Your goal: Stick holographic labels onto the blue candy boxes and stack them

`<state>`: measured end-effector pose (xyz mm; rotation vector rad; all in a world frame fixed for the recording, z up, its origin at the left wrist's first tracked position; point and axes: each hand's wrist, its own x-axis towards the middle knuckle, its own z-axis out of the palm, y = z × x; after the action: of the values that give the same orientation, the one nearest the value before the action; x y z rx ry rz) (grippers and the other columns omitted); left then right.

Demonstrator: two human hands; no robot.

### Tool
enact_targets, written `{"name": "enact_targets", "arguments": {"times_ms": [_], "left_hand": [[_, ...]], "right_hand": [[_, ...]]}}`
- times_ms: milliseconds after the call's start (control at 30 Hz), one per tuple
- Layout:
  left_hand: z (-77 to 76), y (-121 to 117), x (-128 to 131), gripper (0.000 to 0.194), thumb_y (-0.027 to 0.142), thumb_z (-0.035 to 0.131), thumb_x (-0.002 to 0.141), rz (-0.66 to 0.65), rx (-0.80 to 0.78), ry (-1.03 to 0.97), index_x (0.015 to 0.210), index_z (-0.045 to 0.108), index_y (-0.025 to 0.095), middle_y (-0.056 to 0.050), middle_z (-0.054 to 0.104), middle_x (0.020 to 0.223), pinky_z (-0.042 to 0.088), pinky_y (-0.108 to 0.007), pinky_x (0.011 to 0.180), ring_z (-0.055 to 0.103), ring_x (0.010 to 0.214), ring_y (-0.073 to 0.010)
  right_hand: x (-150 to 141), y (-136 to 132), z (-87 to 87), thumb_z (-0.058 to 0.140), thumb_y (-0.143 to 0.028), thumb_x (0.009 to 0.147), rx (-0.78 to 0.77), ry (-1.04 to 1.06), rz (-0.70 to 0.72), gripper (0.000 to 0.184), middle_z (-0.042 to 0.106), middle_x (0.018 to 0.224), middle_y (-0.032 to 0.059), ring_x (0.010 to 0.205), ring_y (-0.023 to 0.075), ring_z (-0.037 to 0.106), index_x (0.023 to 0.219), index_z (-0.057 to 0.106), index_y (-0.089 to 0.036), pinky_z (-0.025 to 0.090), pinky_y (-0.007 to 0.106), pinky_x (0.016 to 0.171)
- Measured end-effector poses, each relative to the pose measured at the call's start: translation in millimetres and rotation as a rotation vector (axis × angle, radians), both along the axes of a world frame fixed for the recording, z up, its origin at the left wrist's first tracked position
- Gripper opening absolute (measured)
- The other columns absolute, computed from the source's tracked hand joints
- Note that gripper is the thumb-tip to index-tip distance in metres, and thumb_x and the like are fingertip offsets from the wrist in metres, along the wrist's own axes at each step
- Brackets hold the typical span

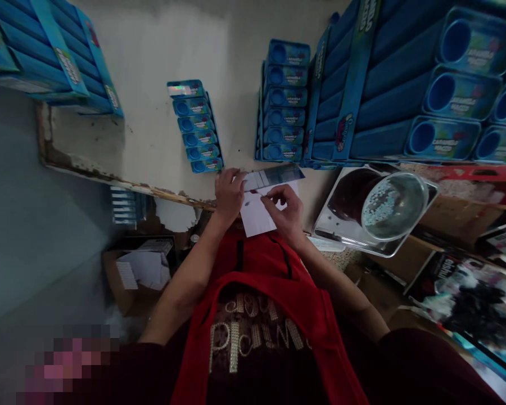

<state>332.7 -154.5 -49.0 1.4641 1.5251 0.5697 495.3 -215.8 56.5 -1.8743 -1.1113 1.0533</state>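
Observation:
My left hand (pixel 230 192) is at the table edge, its fingers curled on the left end of a shiny silvery strip sheet (pixel 274 176) that looks like holographic stickers. Beneath that sheet lies a white paper (pixel 257 217) with small dark marks on it. Over the paper, my right hand (pixel 285 209) has thumb and forefinger pinched together; what sits between them is too small to make out. Just beyond my left hand stands a short row of blue candy boxes (pixel 199 138) lettered "Caramelo". The farthest box carries a shiny sticker (pixel 185 90).
Another row of blue boxes (pixel 285 104) stands ahead, beside large stacked bundles (pixel 379 84) on the right. More bundles (pixel 54 50) are at far left. A metal tray (pixel 373 250) bears a bowl (pixel 417 208) of small pale pieces. Cardboard boxes (pixel 124 295) sit below the worn table edge (pixel 160 194).

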Motion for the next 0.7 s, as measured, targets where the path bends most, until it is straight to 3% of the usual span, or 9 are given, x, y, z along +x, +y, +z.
{"name": "enact_targets", "arguments": {"times_ms": [67,133,233,300,367,467,600,700], "left_hand": [[20.2,-6.2,-6.2,0.019,0.038,0.070,0.099,0.147,-0.034,-0.163,0.107,0.082,0.024,-0.015,0.078,0.120,0.046,-0.050,0.123,0.070,0.128,-0.0331],[39.0,-8.1,-14.2,0.032,0.052,0.069,0.101,0.302,-0.177,-0.403,0.110,0.081,0.024,-0.012,0.080,0.108,0.058,-0.047,0.109,0.076,0.111,-0.0296],[62.4,-7.4,-25.4,0.052,0.069,0.067,0.098,0.349,-0.361,-0.700,0.118,0.079,0.022,-0.012,0.079,0.104,0.063,-0.044,0.098,0.079,0.103,-0.0284],[74.2,-9.4,-29.3,0.056,0.072,0.075,0.092,0.345,-0.283,-0.659,0.119,0.076,0.023,-0.013,0.078,0.114,0.062,-0.044,0.101,0.077,0.112,-0.0296],[81.3,-14.1,-29.4,0.059,0.067,0.092,0.079,0.361,-0.117,-0.431,0.116,0.074,0.024,-0.013,0.074,0.124,0.059,-0.045,0.109,0.071,0.126,-0.0323],[79.0,-20.2,-24.5,0.067,0.053,0.106,0.064,0.388,-0.026,-0.174,0.113,0.071,0.023,-0.013,0.071,0.126,0.054,-0.048,0.115,0.066,0.132,-0.0347],[58.0,-14.9,-18.2,0.061,0.042,0.101,0.071,0.517,-0.277,-0.470,0.119,0.070,0.023,-0.009,0.077,0.112,0.059,-0.041,0.103,0.075,0.110,-0.0260],[47.1,-7.0,-18.7,0.040,0.042,0.097,0.074,0.570,-0.414,-0.624,0.098,0.075,0.020,-0.005,0.078,0.093,0.059,-0.036,0.091,0.075,0.092,-0.0214]], "right_hand": [[-2.7,14.6,8.1,0.077,-0.035,0.090,-0.064,0.258,-0.066,0.017,0.072,0.089,-0.0013,0.078,0.0170,0.064,0.096,0.065,-0.026,0.052,0.034,0.076],[-5.6,27.5,8.1,0.080,-0.039,0.086,-0.121,0.440,-0.106,0.023,0.071,0.086,-0.0022,0.079,0.0168,0.065,0.096,0.064,-0.026,0.054,0.033,0.076],[-10.4,39.5,1.9,0.082,-0.040,0.082,-0.138,0.493,-0.134,0.027,0.070,0.082,-0.0027,0.077,0.0166,0.064,0.094,0.063,-0.026,0.053,0.032,0.076],[-13.2,43.9,-1.4,0.082,-0.039,0.084,-0.125,0.414,-0.133,0.025,0.068,0.082,-0.0030,0.077,0.0161,0.063,0.093,0.062,-0.026,0.052,0.032,0.076],[-16.0,47.6,-3.0,0.080,-0.041,0.086,-0.123,0.307,-0.127,0.025,0.065,0.082,-0.0032,0.076,0.0157,0.062,0.092,0.062,-0.025,0.050,0.031,0.075],[-20.9,54.0,-4.0,0.080,-0.044,0.085,-0.128,0.250,-0.124,0.027,0.063,0.083,-0.0030,0.076,0.0153,0.060,0.090,0.062,-0.025,0.049,0.031,0.075],[-28.9,61.0,-4.6,0.082,-0.045,0.083,-0.136,0.292,-0.118,0.028,0.063,0.081,-0.0034,0.075,0.0148,0.057,0.088,0.063,-0.025,0.047,0.030,0.072],[-33.0,63.3,-6.3,0.082,-0.046,0.083,-0.135,0.268,-0.095,0.029,0.065,0.080,-0.0034,0.075,0.0149,0.058,0.087,0.063,-0.025,0.046,0.030,0.071]]}}
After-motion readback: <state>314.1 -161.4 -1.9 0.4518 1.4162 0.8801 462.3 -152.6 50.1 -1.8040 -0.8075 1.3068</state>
